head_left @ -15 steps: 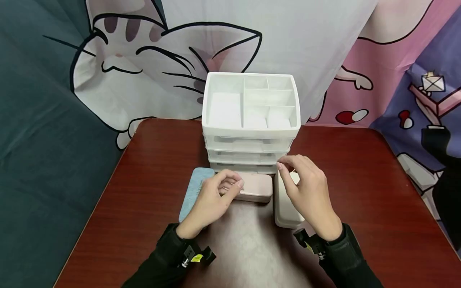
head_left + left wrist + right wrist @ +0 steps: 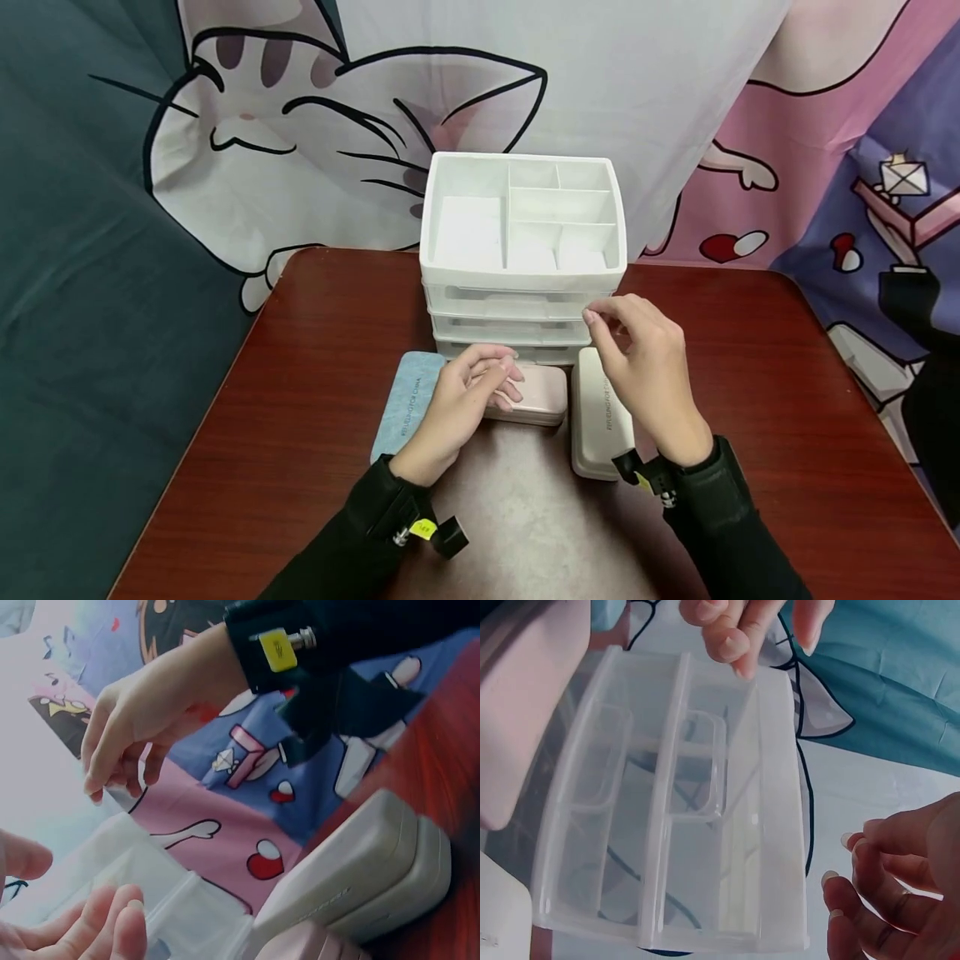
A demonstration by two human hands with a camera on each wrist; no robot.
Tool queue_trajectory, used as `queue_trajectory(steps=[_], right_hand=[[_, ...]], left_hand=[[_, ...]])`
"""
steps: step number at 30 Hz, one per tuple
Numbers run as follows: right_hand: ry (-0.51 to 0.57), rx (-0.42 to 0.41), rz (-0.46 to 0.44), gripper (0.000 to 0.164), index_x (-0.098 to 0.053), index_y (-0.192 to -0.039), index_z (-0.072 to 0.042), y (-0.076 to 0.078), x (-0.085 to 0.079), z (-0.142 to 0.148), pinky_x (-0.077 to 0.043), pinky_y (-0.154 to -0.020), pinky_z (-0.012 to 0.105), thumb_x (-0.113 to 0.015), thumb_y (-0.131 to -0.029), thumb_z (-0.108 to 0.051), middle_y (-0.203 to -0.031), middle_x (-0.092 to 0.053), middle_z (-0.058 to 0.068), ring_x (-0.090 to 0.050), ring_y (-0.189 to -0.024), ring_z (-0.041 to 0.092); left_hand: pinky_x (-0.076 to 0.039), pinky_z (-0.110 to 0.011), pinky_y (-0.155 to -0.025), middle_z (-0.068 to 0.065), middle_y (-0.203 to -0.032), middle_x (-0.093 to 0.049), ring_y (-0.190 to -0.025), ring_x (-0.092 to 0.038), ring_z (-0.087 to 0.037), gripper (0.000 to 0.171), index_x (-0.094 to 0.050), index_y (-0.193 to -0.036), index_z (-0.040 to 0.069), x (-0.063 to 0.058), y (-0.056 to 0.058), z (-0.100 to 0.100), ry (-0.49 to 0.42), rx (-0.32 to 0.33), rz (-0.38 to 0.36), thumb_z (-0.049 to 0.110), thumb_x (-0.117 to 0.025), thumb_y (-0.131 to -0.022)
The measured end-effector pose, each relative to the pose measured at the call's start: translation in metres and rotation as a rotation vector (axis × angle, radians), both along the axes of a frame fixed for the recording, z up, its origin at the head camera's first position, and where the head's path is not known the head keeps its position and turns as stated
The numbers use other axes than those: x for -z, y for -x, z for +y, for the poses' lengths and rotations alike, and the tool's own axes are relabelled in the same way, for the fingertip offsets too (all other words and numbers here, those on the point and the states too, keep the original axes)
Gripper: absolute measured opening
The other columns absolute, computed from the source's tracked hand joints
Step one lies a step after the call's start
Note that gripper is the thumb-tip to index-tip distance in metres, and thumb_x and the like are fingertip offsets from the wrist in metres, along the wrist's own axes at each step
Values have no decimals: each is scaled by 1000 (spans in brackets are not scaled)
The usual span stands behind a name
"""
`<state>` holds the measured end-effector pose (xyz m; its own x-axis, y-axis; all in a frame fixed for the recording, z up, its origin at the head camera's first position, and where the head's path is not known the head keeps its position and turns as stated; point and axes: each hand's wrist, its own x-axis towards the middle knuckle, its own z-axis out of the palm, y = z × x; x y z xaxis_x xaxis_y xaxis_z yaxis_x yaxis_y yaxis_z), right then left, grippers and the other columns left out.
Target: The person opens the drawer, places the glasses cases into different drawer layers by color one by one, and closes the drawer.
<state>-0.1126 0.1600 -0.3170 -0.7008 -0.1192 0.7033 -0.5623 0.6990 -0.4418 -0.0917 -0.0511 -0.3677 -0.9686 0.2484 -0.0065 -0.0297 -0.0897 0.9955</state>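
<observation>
My left hand [image 2: 455, 408] hovers over the pink glasses case [image 2: 543, 393], its fingers loosely bent and nothing visible between them. Higher up, my right hand [image 2: 651, 377] hangs in front of the drawer unit's right side, above the white glasses case [image 2: 598, 425]. Its thumb and forefinger tips come close together in the right wrist view, with no object seen between them. A blue glasses case [image 2: 408, 396] lies left of my left hand, partly covered by it. Behind the cases stands a white plastic drawer unit [image 2: 522, 279] with see-through drawers, all pushed in.
The unit's top tray [image 2: 471, 229] is split into several compartments. Everything stands on a red-brown wooden table [image 2: 292, 400], whose back edge meets a cartoon-printed curtain [image 2: 637, 100]. A green cloth [image 2: 97, 333] hangs at the left.
Both hands have risen a little, away from me. The left hand's fingers have spread apart and it has shifted slightly right. More of the blue and white cases shows; the cases and drawers stay put.
</observation>
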Motion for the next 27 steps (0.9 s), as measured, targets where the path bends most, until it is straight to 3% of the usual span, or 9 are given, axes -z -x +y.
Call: queue_trajectory(steps=[6,11,16,27], right_hand=[[5,14,5,5,-70,-90,-4,11,-2,2,-36,-63,17,-66,-89,-7,-75,-59,6,-52,-69,14],[12,33,19,11,-72,-98,-4,20,-2,1,-36,-65,24,-68,-88,-6,-94,-64,11,-51,-75,21],[7,34,30,18,-72,-105,-4,27,-4,0,-35,-65,27,-68,-88,-5,-107,-66,12,-49,-77,23],[-32,16,33,20,-73,-106,-6,37,-6,-1,-32,-66,30,-67,-88,-3,-106,-68,11,-48,-80,24]], left_hand=[[-54,-26,-69,-15,-101,-63,-76,-65,-15,33,-52,-128,6,5,8,8,-170,-2,-79,22,-52,-100],[-52,-24,-70,-8,-100,-62,-77,-64,-15,33,-50,-129,6,9,15,11,-278,-15,-129,22,-50,-100],[-51,-24,-71,-6,-102,-63,-79,-64,-15,36,-48,-132,4,12,21,11,-314,-22,-145,22,-48,-101],[-50,-24,-74,-6,-108,-61,-82,-63,-14,45,-42,-140,3,12,28,14,-342,-14,-158,26,-48,-102]])
